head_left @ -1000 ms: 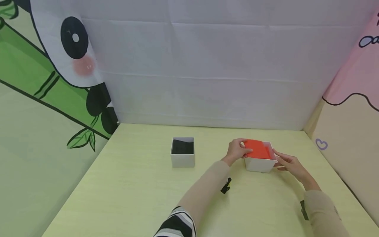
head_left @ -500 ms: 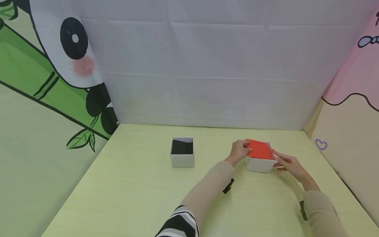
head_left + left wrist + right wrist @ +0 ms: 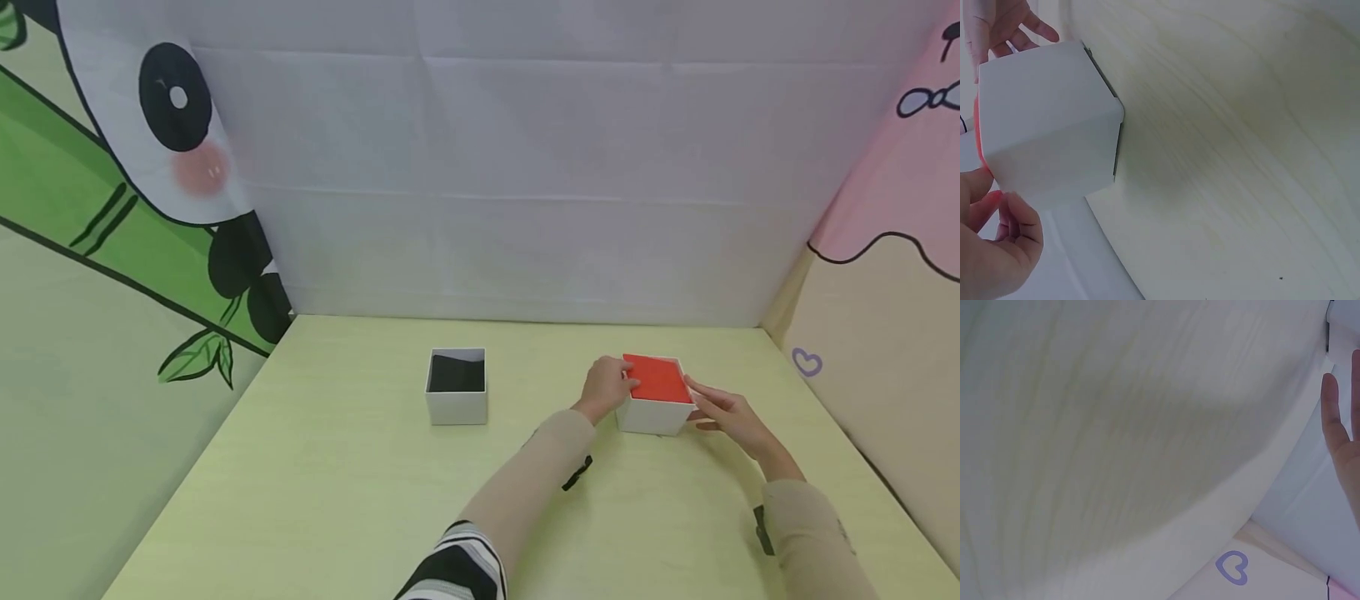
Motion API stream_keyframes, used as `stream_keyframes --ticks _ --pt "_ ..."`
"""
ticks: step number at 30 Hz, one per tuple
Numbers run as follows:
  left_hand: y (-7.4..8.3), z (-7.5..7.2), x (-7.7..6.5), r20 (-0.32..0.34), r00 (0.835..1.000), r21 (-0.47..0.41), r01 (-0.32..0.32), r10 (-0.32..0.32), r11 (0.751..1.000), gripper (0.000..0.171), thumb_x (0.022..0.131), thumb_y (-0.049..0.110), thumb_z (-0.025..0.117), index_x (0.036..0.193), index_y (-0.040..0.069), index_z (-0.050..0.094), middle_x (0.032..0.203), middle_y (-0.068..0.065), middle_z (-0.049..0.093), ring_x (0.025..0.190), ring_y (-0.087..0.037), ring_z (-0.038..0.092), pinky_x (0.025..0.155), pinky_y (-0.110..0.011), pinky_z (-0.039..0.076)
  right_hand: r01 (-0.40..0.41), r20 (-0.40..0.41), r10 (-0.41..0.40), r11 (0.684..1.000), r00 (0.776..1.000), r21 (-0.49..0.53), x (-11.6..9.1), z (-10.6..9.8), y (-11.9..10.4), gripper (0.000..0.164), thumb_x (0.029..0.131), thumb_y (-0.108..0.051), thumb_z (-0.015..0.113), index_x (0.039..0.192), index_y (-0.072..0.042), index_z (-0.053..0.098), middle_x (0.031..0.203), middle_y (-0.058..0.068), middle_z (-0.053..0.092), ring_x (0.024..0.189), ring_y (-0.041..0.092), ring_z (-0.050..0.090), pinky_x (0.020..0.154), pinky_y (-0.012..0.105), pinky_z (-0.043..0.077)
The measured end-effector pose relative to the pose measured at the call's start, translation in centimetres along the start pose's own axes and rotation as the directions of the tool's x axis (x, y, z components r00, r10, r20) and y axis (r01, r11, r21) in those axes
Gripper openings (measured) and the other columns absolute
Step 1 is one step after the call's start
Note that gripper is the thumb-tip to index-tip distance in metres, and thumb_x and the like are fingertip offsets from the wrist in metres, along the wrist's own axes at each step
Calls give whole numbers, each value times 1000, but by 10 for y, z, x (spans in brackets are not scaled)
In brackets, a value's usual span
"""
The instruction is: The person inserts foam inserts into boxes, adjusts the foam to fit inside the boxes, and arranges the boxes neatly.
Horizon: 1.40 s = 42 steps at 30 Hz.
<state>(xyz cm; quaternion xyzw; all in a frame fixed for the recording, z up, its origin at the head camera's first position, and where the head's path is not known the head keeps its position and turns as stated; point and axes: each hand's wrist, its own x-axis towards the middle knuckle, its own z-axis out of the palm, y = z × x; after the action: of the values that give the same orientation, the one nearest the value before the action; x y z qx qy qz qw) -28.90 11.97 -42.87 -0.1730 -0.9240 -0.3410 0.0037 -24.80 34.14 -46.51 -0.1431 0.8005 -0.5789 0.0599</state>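
Note:
A thin red sheet (image 3: 657, 378) lies flat across the open top of a white box (image 3: 654, 417) on the right side of the table. My left hand (image 3: 603, 385) pinches the sheet's left edge between thumb and fingers, right at the box's rim. In the left wrist view, the sheet (image 3: 979, 128) shows as a narrow red strip along the edge of the white box (image 3: 1047, 106). My right hand (image 3: 735, 419) rests its extended fingers against the box's right side. Loosely spread fingers of that right hand (image 3: 1007, 25) show there too. The red sheet covers most of the box's inside.
A second white box (image 3: 457, 408) stands further left, with a black sheet or lining (image 3: 457, 374) inside. Both stand on a pale wooden table (image 3: 337, 467). Behind it hangs a white cloth backdrop (image 3: 487, 167), with painted panels at both sides.
The red sheet has gone from slanted and partly over the box to flat across its top. The left hand has shifted slightly right with it; the right hand has stayed at the box.

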Motion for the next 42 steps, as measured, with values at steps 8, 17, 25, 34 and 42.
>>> stream_keyframes --ticks 8,17,25,34,42 --pt "1 7 -1 37 999 232 -13 5 973 27 90 32 52 107 18 67 86 2 48 80 -7 38 55 -16 33 17 -4 -17 1000 1000 8 1 0 2 40 95 -16 43 134 -5 35 103 -26 55 83 13 62 71 32 49" --pt "-4 18 -9 3 961 461 -246 276 853 40 88 51 44 118 31 60 129 -4 40 118 -16 32 84 -28 38 34 -6 -34 999 999 7 1 0 2 40 95 -13 43 134 -4 34 101 -22 57 84 19 62 71 31 49" --pt "-9 26 -12 6 944 521 -284 329 805 39 84 58 44 102 33 68 135 -4 32 121 -16 27 83 -29 35 26 -8 -26 1000 1000 7 1 0 2 41 95 -14 43 134 -3 33 106 -24 55 84 17 61 71 31 49" --pt "-8 27 -6 40 960 549 -253 278 796 55 79 65 43 123 35 54 142 -6 22 127 -19 18 90 -35 32 19 -11 -18 1000 1000 4 -1 0 4 42 96 -15 42 134 -2 32 106 -20 56 85 19 61 71 31 49" --pt "-1 23 6 109 975 553 -220 191 804 64 73 69 48 130 39 45 147 -5 7 132 -24 8 98 -45 26 11 -11 -11 1000 1000 7 -1 1 0 44 95 -16 43 134 1 31 107 -19 56 86 21 61 73 34 49"
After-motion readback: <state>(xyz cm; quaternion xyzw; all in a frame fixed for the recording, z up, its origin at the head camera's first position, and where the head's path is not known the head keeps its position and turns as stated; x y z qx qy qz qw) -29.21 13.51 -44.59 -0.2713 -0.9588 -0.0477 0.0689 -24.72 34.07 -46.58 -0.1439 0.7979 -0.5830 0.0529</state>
